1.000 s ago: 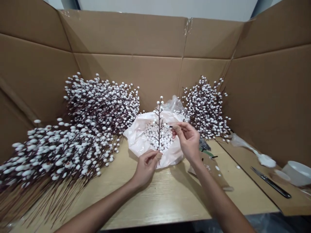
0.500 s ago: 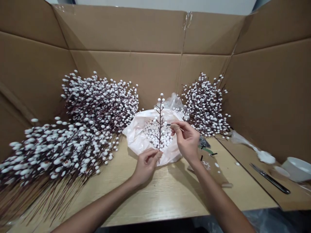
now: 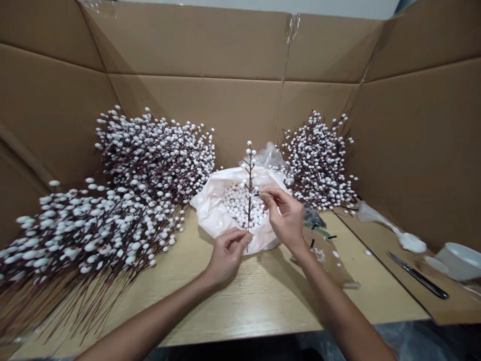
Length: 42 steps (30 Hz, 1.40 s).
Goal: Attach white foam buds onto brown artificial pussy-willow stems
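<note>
Pinched right fingers [image 3: 267,196] moved nearer the upright berry stem [image 3: 250,203]; left fingers [image 3: 235,241] grip its base.

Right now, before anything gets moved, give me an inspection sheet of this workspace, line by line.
Surface: light wood-grain table, with a cardboard sheet at right.
Job's things: artificial berry stem held upright; loose white beads heaped in a pale plastic bag.
Clutter: left heap of berry stems, right heap of berry stems, black-handled knife, white bowl, crumpled white plastic.
Hands: left hand pinches the stem low down; right hand pinches a small black piece beside the stem.
Cables: nothing seen.
Surroundings: cardboard box walls behind and on both sides.
</note>
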Each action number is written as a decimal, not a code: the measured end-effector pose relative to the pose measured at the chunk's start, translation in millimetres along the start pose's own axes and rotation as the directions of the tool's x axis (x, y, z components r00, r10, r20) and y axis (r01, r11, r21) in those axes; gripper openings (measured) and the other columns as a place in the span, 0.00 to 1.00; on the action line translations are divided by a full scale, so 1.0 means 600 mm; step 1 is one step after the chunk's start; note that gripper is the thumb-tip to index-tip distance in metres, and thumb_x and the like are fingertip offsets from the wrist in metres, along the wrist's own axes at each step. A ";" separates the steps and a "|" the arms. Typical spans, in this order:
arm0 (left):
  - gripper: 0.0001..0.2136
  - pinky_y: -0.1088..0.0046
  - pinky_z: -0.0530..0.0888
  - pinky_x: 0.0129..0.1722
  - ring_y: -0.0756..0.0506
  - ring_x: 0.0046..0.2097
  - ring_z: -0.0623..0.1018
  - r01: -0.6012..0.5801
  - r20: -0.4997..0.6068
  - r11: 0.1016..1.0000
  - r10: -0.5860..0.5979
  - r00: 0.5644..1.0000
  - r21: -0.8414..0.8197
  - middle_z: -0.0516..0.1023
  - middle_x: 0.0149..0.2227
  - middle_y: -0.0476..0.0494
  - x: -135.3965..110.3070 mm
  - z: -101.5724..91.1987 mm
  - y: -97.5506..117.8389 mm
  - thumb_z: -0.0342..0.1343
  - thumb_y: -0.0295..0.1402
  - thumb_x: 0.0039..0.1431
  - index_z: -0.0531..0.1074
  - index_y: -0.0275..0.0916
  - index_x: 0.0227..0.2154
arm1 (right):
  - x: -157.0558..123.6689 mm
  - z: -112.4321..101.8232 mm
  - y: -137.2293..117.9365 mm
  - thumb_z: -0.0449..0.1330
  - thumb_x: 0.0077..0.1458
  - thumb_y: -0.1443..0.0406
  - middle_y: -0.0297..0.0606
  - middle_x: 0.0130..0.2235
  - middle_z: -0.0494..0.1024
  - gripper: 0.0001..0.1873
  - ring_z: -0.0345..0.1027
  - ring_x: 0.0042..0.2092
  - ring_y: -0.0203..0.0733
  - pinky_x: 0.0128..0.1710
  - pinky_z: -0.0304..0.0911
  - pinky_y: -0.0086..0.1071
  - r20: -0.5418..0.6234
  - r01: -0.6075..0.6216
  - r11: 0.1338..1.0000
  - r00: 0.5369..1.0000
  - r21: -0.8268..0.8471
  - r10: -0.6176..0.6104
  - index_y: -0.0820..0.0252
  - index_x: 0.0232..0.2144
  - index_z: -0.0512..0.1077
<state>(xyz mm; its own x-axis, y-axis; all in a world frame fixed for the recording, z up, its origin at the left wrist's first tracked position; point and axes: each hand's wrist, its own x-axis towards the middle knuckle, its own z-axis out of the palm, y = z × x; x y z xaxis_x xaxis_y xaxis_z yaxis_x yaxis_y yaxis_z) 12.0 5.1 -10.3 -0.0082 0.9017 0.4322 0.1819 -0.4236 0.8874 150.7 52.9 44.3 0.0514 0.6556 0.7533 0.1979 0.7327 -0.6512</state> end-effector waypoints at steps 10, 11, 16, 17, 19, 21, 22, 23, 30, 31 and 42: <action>0.10 0.73 0.68 0.32 0.46 0.31 0.73 0.003 0.000 1.000 -0.003 1.000 0.011 0.76 0.27 0.43 0.000 0.000 -0.001 0.57 0.35 0.53 0.78 0.34 0.27 | 0.001 -0.001 -0.004 0.56 0.54 0.68 0.36 0.31 0.76 0.05 0.69 0.32 0.36 0.32 0.66 0.31 0.000 -0.024 0.998 1.000 0.066 0.024 0.59 0.32 0.73; 0.10 0.73 0.68 0.32 0.46 0.31 0.73 0.004 0.001 1.000 -0.004 1.000 0.011 0.76 0.27 0.43 0.000 0.000 -0.002 0.57 0.35 0.53 0.78 0.34 0.27 | 0.002 -0.001 -0.005 0.56 0.54 0.67 0.36 0.31 0.76 0.05 0.68 0.31 0.36 0.30 0.65 0.30 -0.006 -0.037 0.995 0.999 0.095 0.038 0.60 0.31 0.73; 0.09 0.73 0.68 0.32 0.46 0.31 0.73 -0.004 -0.005 1.000 0.004 1.000 0.013 0.76 0.27 0.43 0.000 0.000 -0.002 0.57 0.35 0.53 0.78 0.35 0.27 | 0.008 -0.003 -0.014 0.58 0.53 0.64 0.34 0.27 0.73 0.05 0.64 0.27 0.33 0.25 0.62 0.28 -0.018 -0.094 0.978 0.995 0.184 0.099 0.60 0.30 0.72; 0.09 0.73 0.68 0.32 0.46 0.31 0.73 -0.006 -0.006 1.000 0.006 1.000 0.014 0.76 0.27 0.43 0.000 0.000 -0.002 0.57 0.35 0.53 0.78 0.35 0.27 | 0.008 -0.004 -0.015 0.58 0.53 0.63 0.34 0.27 0.72 0.06 0.64 0.26 0.33 0.25 0.62 0.28 -0.021 -0.102 0.976 0.994 0.194 0.108 0.60 0.30 0.72; 0.09 0.73 0.68 0.32 0.46 0.31 0.73 -0.007 -0.007 1.000 0.007 1.000 0.016 0.76 0.26 0.43 0.000 -0.001 -0.001 0.57 0.35 0.53 0.78 0.35 0.27 | 0.010 -0.005 -0.018 0.59 0.53 0.62 0.34 0.26 0.71 0.07 0.63 0.26 0.33 0.24 0.61 0.28 -0.024 -0.115 0.972 0.992 0.204 0.122 0.61 0.30 0.72; 0.09 0.73 0.68 0.31 0.46 0.31 0.73 -0.008 -0.011 1.000 0.008 1.000 0.016 0.76 0.26 0.43 0.000 -0.001 0.000 0.57 0.35 0.53 0.78 0.35 0.26 | 0.011 -0.006 -0.020 0.59 0.53 0.61 0.33 0.25 0.71 0.08 0.62 0.26 0.33 0.24 0.60 0.28 -0.027 -0.129 0.970 0.990 0.205 0.137 0.60 0.29 0.72; 0.09 0.73 0.68 0.31 0.46 0.31 0.73 -0.009 -0.014 1.000 0.009 1.000 0.015 0.76 0.26 0.43 0.000 -0.001 0.000 0.57 0.36 0.53 0.78 0.35 0.26 | 0.011 -0.007 -0.020 0.59 0.52 0.60 0.33 0.25 0.71 0.09 0.62 0.26 0.33 0.24 0.60 0.28 -0.029 -0.138 0.969 0.989 0.205 0.147 0.60 0.29 0.72; 0.09 0.73 0.68 0.31 0.46 0.31 0.73 -0.010 -0.015 1.000 0.010 1.000 0.016 0.76 0.26 0.43 0.000 0.000 0.000 0.57 0.36 0.53 0.78 0.35 0.26 | 0.011 -0.007 -0.020 0.60 0.52 0.60 0.33 0.24 0.71 0.09 0.62 0.26 0.33 0.23 0.60 0.28 -0.029 -0.148 0.967 0.987 0.207 0.157 0.60 0.28 0.72; 0.10 0.74 0.68 0.31 0.46 0.31 0.73 -0.020 -0.019 1.000 0.020 1.000 0.013 0.76 0.27 0.42 0.003 -0.001 -0.005 0.57 0.36 0.53 0.78 0.34 0.27 | 0.020 -0.011 -0.014 0.61 0.50 0.60 0.32 0.23 0.71 0.09 0.62 0.24 0.31 0.23 0.60 0.27 -0.027 -0.201 0.937 0.976 0.284 0.218 0.61 0.28 0.72; 0.10 0.74 0.68 0.31 0.46 0.31 0.73 -0.020 -0.020 1.000 0.020 1.000 0.008 0.76 0.27 0.42 0.003 -0.001 -0.005 0.57 0.36 0.53 0.78 0.34 0.27 | 0.021 -0.015 -0.014 0.62 0.49 0.60 0.32 0.23 0.72 0.08 0.63 0.24 0.32 0.23 0.60 0.27 -0.029 -0.208 0.932 0.974 0.296 0.226 0.61 0.28 0.73; 0.08 0.73 0.68 0.30 0.46 0.30 0.73 -0.055 -0.015 0.998 0.055 0.998 -0.006 0.76 0.25 0.45 0.007 -0.001 0.000 0.59 0.37 0.49 0.78 0.37 0.25 | -0.047 -0.264 0.013 0.67 0.40 0.55 0.37 0.25 0.77 0.17 0.68 0.25 0.36 0.27 0.66 0.31 0.016 -0.520 0.854 0.854 0.000 0.520 0.62 0.29 0.74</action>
<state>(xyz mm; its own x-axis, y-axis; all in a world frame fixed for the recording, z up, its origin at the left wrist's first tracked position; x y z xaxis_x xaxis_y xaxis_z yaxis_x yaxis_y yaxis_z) 11.5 8.8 -8.7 -0.0135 0.8758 0.4826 0.1765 -0.4729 0.8632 305.8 11.4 32.4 0.1310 0.9437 0.3037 0.1427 0.2852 -0.9478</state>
